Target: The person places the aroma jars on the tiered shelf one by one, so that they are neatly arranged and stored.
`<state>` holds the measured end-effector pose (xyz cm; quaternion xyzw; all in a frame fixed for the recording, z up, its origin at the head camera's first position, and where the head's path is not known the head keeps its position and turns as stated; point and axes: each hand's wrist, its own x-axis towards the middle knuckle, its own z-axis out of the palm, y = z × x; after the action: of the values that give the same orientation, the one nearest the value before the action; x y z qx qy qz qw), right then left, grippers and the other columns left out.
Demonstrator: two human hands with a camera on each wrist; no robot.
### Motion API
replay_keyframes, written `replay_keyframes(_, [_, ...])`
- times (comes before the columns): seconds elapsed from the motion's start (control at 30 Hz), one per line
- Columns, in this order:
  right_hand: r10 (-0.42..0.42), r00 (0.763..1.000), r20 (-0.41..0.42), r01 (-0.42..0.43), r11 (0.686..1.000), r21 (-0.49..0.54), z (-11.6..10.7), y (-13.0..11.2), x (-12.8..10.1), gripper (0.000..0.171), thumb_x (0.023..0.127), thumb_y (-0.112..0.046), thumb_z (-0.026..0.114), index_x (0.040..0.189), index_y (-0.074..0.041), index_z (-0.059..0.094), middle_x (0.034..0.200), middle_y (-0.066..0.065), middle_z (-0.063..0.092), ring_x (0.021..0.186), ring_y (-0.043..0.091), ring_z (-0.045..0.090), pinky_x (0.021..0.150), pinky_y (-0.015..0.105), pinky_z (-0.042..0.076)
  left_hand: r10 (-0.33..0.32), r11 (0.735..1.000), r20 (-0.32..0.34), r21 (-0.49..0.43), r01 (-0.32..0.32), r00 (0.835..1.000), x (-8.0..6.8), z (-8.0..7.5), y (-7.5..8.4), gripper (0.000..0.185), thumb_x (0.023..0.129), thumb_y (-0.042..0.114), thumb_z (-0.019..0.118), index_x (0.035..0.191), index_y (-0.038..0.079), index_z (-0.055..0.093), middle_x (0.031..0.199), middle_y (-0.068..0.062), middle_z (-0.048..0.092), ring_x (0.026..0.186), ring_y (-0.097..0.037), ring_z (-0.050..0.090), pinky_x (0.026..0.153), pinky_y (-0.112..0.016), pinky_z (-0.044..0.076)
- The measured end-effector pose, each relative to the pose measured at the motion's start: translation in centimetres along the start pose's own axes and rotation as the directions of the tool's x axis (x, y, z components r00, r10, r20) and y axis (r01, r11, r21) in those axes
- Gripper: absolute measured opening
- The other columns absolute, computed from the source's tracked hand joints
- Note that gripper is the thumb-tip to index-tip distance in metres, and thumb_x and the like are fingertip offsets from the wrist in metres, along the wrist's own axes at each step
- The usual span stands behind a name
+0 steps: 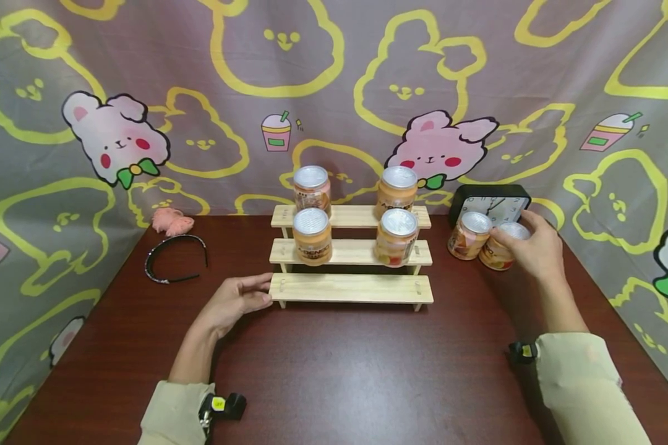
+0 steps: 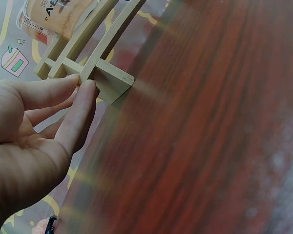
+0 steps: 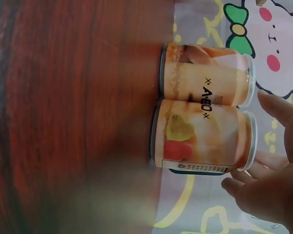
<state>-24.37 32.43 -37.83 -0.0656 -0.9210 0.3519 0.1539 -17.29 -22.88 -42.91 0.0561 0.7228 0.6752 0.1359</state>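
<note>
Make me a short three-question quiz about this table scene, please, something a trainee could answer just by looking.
1. How many cans stand on the wooden stepped shelf?
2. True or false: the left hand touches the shelf's bottom step.
3. Which thing stands behind the two cans on the table: A clock, B headband, C cup?

Key:
1. Four.
2. True.
3. A: the black clock stands behind them, where the right hand reaches the nearer can. The headband lies far left.
</note>
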Motion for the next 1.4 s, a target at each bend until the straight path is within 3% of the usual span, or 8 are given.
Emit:
replay_keyframes(0.47, [0.019,0.999,-0.042,-0.021,0.999,-0.038,0.3,0.9,0.0,0.067,0.09,-0.04,0.076,0.135,0.006,0.058,0.129,0.033,0.058,0.109,0.047,0.054,0.079,0.046,0.041,-0.001,1.0,0.0,0.01,0.001,1.0,-0.2,0.1,0.1,0.059,0.092,-0.009,0.066,0.145,-0.017,0.04,0.125,-0.029,0.059,0.095,-0.011,0.065,0.085,-0.023,0.054])
replay_keyframes(0.77, [0.03,0.998,-0.056,-0.033,0.998,-0.047,0.3,1.0,0.0,0.066,0.088,-0.043,0.077,0.134,0.002,0.061,0.128,0.031,0.06,0.109,0.046,0.055,0.078,0.042,0.041,0.01,1.0,-0.01,0.005,-0.01,1.0,-0.1,0.1,0.1,0.057,0.093,-0.013,0.061,0.145,-0.018,0.04,0.123,-0.028,0.06,0.091,-0.01,0.065,0.083,-0.023,0.054])
replay_keyframes(0.97, [0.063,0.996,-0.07,-0.065,0.997,-0.031,0.3,1.0,-0.2,0.068,0.087,-0.044,0.078,0.134,0.002,0.062,0.129,0.031,0.06,0.111,0.044,0.054,0.077,0.039,0.041,0.007,1.0,-0.008,0.013,-0.006,1.0,0.0,0.0,-0.1,0.059,0.093,-0.008,0.066,0.145,-0.016,0.04,0.124,-0.027,0.06,0.094,-0.014,0.066,0.084,-0.023,0.054])
replay_keyframes(1.4, [0.046,0.996,-0.077,-0.047,0.999,-0.021,-0.8,0.6,-0.9,0.066,0.086,-0.042,0.08,0.132,0.003,0.064,0.123,0.032,0.062,0.105,0.04,0.056,0.069,0.029,0.038,0.004,1.0,-0.007,0.008,-0.004,1.0,0.0,0.0,-0.1,0.058,0.093,-0.011,0.063,0.146,-0.017,0.039,0.124,-0.026,0.06,0.094,-0.013,0.066,0.084,-0.023,0.054])
